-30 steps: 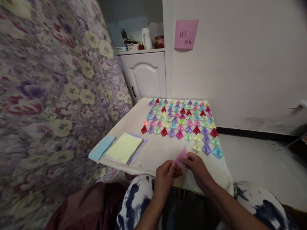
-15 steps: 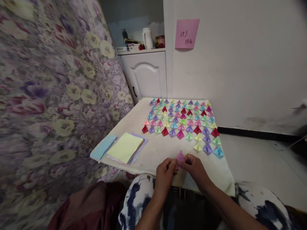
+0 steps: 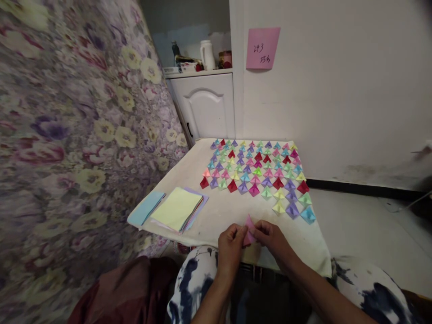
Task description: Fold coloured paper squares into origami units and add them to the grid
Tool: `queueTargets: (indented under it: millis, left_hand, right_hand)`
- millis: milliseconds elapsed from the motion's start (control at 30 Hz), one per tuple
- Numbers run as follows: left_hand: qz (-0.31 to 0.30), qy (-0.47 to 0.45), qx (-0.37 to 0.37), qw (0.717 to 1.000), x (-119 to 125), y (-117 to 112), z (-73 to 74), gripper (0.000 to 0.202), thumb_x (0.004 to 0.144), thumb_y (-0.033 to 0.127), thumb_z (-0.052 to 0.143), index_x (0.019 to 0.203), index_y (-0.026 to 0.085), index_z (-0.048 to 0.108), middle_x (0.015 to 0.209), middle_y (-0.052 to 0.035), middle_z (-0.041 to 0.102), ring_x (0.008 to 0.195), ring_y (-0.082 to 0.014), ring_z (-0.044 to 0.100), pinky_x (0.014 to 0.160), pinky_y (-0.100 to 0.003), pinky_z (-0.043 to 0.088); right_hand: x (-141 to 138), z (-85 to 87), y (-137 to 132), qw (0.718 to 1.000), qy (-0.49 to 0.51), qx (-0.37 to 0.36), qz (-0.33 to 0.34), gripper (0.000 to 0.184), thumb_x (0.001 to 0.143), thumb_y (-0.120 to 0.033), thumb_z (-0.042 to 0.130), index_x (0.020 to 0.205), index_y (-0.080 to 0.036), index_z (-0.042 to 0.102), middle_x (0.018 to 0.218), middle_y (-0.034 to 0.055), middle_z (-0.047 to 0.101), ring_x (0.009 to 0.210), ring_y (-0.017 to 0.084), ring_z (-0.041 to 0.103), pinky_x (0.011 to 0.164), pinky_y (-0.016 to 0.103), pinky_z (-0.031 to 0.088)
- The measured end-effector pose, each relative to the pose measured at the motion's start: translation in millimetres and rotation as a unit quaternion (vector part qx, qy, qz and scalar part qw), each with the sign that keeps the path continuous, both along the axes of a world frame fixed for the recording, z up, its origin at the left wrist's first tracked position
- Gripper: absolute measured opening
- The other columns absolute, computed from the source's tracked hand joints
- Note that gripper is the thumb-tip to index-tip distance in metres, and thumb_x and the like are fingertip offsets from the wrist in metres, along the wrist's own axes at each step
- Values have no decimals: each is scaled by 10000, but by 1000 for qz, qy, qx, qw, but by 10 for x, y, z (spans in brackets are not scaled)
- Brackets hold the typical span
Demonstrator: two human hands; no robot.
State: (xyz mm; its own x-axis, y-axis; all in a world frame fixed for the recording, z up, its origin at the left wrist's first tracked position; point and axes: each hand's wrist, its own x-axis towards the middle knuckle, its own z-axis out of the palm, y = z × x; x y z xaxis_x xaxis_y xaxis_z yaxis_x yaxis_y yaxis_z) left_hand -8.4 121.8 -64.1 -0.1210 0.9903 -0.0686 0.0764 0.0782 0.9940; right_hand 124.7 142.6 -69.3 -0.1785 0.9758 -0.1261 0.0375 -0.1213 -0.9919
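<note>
A pink piece of folded paper (image 3: 249,230) is held up between both hands above the table's near edge, its pointed tip upward. My left hand (image 3: 231,243) pinches its left side between thumb and fingers. From the right, my right hand (image 3: 269,234) grips the other side, fingers closed. Beyond them, rows of small folded paper pieces (image 3: 254,189) in red, purple, green, yellow, blue and pink cover the far right of the table. A sky-blue folded piece (image 3: 308,214) lies nearest my right hand.
On the cloth-covered table (image 3: 216,211), a stack of coloured paper with a yellow sheet on top (image 3: 177,208) lies left, beside blue paper (image 3: 146,208). A flowered curtain (image 3: 84,135) borders the left side; a white cabinet (image 3: 209,105) stands behind.
The pink folded paper has turned and shifted slightly left, showing more of its surface between my hands. My right hand has moved a little left and down with it.
</note>
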Motion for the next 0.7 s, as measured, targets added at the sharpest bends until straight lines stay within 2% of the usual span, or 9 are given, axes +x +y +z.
queueTargets:
  millis: [300,533,700]
  left_hand:
    - [-6,-38,-19,999,5,28,-27,347,754,443,561,567,160,489,502,67,377,497,-83,325,490,-204,263]
    - [-16,11,6,1000,-47,20,-7,339,783,417,538,577,152,489,520,63,394,524,-84,337,502,-202,269]
    - [-29,-48,-22,998,-15,30,25,321,750,429,568,596,156,498,538,59,432,526,-89,399,515,-195,357]
  right_hand:
    - [-12,-24,4,995,-91,50,8,262,734,-372,569,583,-165,517,530,-53,422,529,109,385,496,222,295]
    - [12,-62,24,993,-104,35,51,258,732,-362,561,579,-164,497,519,-56,396,513,103,369,489,221,283]
    - [11,-44,19,991,-119,61,17,238,753,-341,537,600,-163,502,552,-45,419,547,109,386,505,222,293]
